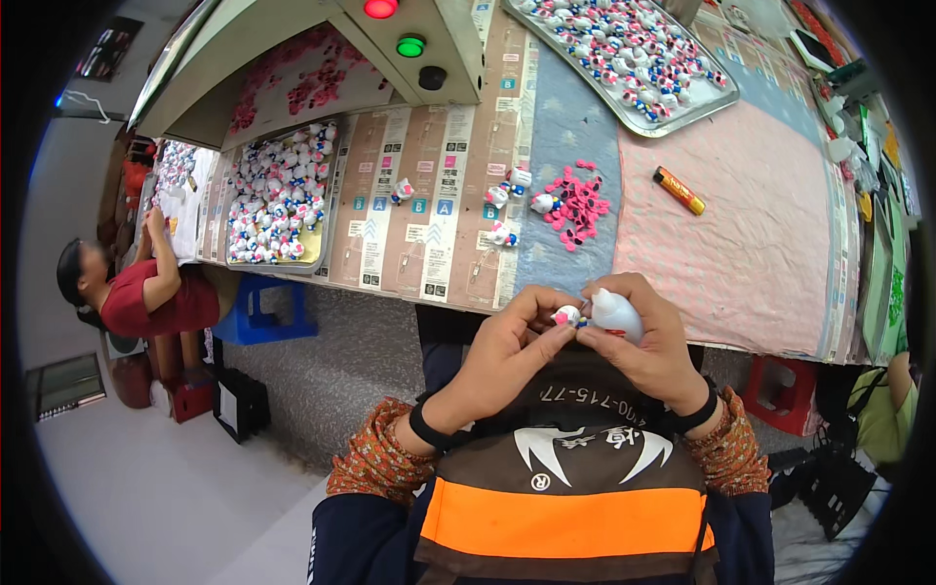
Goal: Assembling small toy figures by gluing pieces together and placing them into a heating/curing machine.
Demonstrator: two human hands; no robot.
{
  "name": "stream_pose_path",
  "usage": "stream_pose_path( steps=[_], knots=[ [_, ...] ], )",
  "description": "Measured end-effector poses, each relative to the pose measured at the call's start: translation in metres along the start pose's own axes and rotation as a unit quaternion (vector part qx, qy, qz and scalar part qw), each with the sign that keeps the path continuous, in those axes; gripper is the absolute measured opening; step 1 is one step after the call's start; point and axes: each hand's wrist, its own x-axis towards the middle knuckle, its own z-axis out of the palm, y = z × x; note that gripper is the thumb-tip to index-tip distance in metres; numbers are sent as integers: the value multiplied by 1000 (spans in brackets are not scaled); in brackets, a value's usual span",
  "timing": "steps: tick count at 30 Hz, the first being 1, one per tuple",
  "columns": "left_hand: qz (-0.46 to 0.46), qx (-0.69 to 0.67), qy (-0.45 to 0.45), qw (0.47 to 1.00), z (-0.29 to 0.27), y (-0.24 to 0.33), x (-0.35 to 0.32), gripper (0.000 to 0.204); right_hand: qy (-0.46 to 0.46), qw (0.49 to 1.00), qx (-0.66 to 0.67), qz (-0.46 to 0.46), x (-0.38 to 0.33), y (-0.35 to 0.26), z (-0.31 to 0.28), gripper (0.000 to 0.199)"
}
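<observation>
**Small figurine and glue bottle held together above the lap**

The left hand [507, 356] is closed around a small white figurine [565, 315] with pink and blue details, pinching it between thumb and fingertips just below the table edge. The right hand [648, 346] is wrapped around a small white squeeze bottle [616, 314], whose tip points left and meets the figurine; whether the nozzle actually touches it is hard to tell at this size. Both hands press close together, fingers nearly interlocked, over the person's brown and orange apron [565, 487].

On the table [760, 244] ahead, a loose heap of small pink pieces [577, 203] lies on the grey-blue cloth, with a few finished white figurines [507, 190] standing just beside it to the left and another figurine [403, 189] further left on the cardboard. An orange tube [680, 190] lies well apart to the right on the pink cloth. A metal tray [624, 54] full of figurines sits at the far side, and a second tray [278, 200], equally full, rests at the left end of the table. Above it stands a machine housing with a red button [380, 8] and a green button [410, 46]. A co-worker in a red shirt [156, 297] sits at the far left, hands over a third batch of figurines
</observation>
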Motion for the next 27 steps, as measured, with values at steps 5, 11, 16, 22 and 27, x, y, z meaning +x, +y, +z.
stream_pose_path(
  steps=[5,11,16,22,27],
  knots=[
    [-19,-48,-5,999,13,6,-4,31,12,993,105,52,-6,3,3,28],
    [2,-57,3,998,14,0,-1,29,-27,976,174,128,-3,5,-2,21],
    [145,176,62,972,16,3,2,32,-72,975,153,145,-5,9,-1,21],
    [97,72,26,992,14,-2,0,42,-102,935,237,245,0,-3,-4,26],
    [31,9,-12,999,5,-2,0,40,-107,945,216,221,-2,-3,-2,28]
  ],
)
